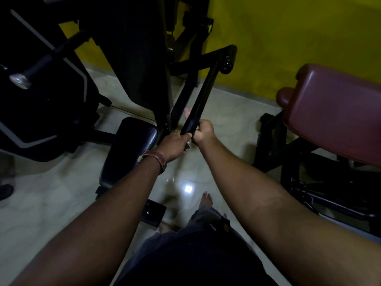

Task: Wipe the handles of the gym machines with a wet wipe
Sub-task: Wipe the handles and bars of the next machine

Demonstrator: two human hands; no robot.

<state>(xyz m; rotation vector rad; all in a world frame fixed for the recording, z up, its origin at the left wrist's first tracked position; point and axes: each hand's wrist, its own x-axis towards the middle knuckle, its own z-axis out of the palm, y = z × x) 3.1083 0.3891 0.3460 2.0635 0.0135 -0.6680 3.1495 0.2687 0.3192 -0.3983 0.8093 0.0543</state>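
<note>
A long black padded handle [203, 96] of a gym machine slants from the upper right down to my hands at the middle of the view. My left hand [174, 144], with a brown leather strap on its wrist, grips the handle's near end beside a shiny metal end cap. My right hand [204, 131] curls round the handle just above it, the two hands touching. No wet wipe shows in either hand; the fingers hide anything held against the grip.
The machine's black seat pad [127, 153] lies left of my hands under a tall black backrest [140, 58]. A maroon padded bench [334, 116] stands at the right. Another black machine with a chrome-tipped bar [19, 80] fills the left. Yellow wall behind; glossy tiled floor [51, 203].
</note>
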